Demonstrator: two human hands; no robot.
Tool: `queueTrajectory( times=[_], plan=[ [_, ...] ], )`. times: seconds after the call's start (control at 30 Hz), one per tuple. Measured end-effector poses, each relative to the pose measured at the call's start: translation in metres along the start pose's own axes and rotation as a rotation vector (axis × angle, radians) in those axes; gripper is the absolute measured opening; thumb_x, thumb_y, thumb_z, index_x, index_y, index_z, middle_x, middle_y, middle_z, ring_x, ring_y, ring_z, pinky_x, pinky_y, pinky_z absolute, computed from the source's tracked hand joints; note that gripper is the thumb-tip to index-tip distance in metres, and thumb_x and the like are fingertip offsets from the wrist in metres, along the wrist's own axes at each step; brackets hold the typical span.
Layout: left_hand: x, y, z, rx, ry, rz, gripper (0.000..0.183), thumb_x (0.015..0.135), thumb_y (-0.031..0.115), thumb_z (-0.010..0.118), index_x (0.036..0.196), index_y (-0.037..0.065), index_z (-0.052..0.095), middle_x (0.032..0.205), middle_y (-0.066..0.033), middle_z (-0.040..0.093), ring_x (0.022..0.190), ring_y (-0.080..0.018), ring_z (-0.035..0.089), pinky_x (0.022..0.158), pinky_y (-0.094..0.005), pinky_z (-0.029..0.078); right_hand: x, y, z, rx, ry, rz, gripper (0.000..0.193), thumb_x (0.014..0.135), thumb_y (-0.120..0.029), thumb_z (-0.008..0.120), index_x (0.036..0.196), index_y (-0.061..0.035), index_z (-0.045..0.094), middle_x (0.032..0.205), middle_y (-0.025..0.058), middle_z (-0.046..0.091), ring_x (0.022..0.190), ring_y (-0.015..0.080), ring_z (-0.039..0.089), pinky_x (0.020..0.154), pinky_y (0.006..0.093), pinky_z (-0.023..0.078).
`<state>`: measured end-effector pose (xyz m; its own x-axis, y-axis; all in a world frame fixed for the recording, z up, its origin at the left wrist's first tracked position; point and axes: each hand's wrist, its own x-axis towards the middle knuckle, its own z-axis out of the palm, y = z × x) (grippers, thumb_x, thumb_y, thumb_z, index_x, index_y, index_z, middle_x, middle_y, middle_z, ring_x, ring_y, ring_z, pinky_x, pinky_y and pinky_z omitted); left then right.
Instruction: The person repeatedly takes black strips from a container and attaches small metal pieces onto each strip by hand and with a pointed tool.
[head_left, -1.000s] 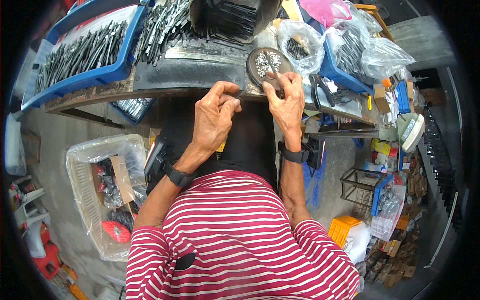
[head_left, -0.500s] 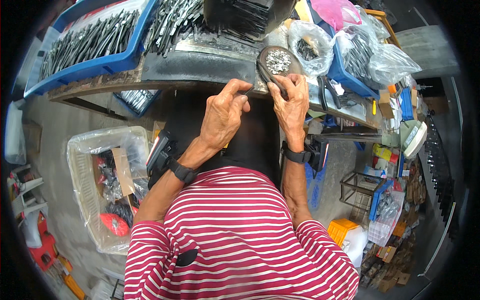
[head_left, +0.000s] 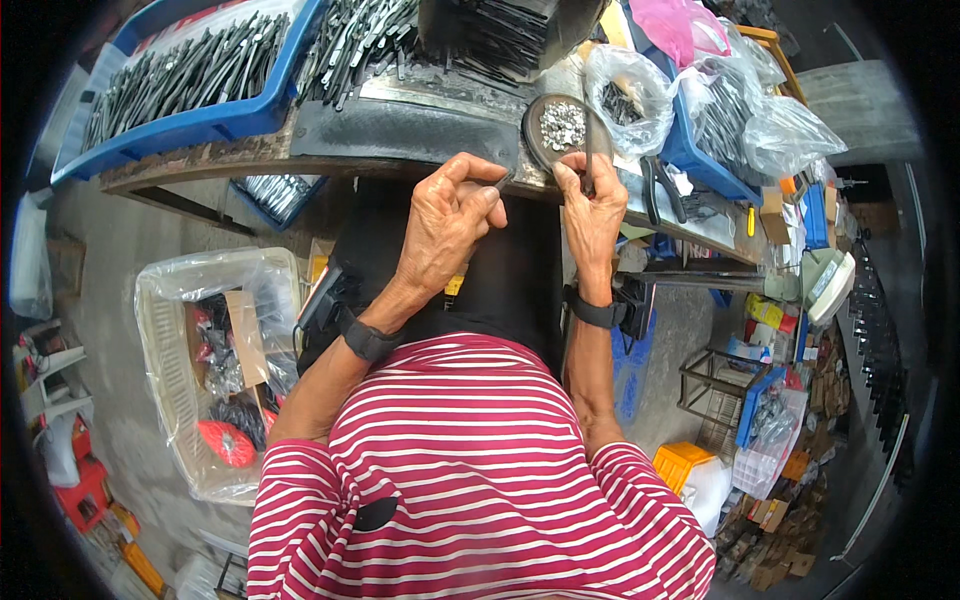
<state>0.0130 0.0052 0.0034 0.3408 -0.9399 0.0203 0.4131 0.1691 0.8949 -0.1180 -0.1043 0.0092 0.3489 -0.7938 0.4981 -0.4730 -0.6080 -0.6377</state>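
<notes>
My left hand (head_left: 443, 222) is closed in a pinch just off the table's front edge. Between its thumb and forefinger is a small dark piece (head_left: 506, 180), mostly hidden by the fingers. To its right, my right hand (head_left: 595, 218) grips a slender dark tool (head_left: 588, 142), which stands nearly upright from the fingers; its exact kind is unclear. Beyond that hand lies a round dark dish (head_left: 533, 143) with a heap of small silvery parts (head_left: 562, 127) in it. The two hands are apart.
A dark flat strip (head_left: 405, 137) lies along the table edge. Dark slender parts (head_left: 355, 45) are piled behind it, with more in the blue tray (head_left: 190, 142) at left. Black-handled pliers (head_left: 660, 190) and plastic bags (head_left: 790, 130) sit at right. A lined crate (head_left: 170, 375) stands on the floor.
The dark tool in my right hand has swung from slanting left across the dish's edge to nearly upright, and that hand has turned slightly right. My left hand keeps its pinch.
</notes>
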Motion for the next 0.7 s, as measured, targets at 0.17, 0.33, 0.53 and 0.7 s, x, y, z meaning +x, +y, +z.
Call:
queueTrajectory(
  times=[0.17,0.33,0.53,0.7],
  plan=[
    [-0.001,0.002,-0.003,-0.068,-0.021,-0.036,0.018,0.084,0.006,0.05,0.099,-0.004,0.049,0.067,-0.0068,0.056,0.047,-0.0022,0.038,0.042,-0.0143,0.029,-0.015,-0.043,-0.004,0.51,-0.181,0.339,0.004,0.076,-0.005,0.061,0.077,-0.0007,0.06,0.064,-0.0021,0.054,0.059,0.0032,0.046,0.052,0.0179,0.037],
    [-0.001,0.002,-0.005,-0.167,-0.034,-0.065,0.018,0.083,0.006,0.051,0.099,-0.004,0.05,0.067,-0.0071,0.055,0.046,-0.0019,0.037,0.041,-0.0136,0.027,-0.022,-0.043,0.006,0.547,-0.155,0.24,0.009,0.074,-0.002,0.064,0.081,-0.0005,0.06,0.071,-0.0005,0.057,0.061,0.0034,0.049,0.054,0.0168,0.04],
    [-0.001,-0.002,-0.006,-0.19,-0.052,-0.042,0.017,0.083,0.006,0.052,0.098,-0.003,0.051,0.065,-0.0054,0.053,0.047,-0.0017,0.037,0.041,-0.0134,0.027,-0.023,-0.05,0.009,0.592,-0.119,0.218,0.014,0.073,0.0,0.065,0.085,0.0,0.059,0.074,0.0014,0.059,0.067,0.0052,0.053,0.059,0.0178,0.043],
    [-0.001,-0.003,-0.006,-0.189,-0.016,-0.032,0.015,0.081,0.004,0.052,0.094,-0.003,0.053,0.061,-0.0046,0.053,0.046,-0.0014,0.036,0.041,-0.0139,0.027,-0.024,-0.049,0.012,0.592,-0.097,0.194,0.016,0.072,0.001,0.066,0.086,-0.0006,0.059,0.075,0.0018,0.059,0.068,0.0058,0.054,0.06,0.0185,0.044]
  ],
)
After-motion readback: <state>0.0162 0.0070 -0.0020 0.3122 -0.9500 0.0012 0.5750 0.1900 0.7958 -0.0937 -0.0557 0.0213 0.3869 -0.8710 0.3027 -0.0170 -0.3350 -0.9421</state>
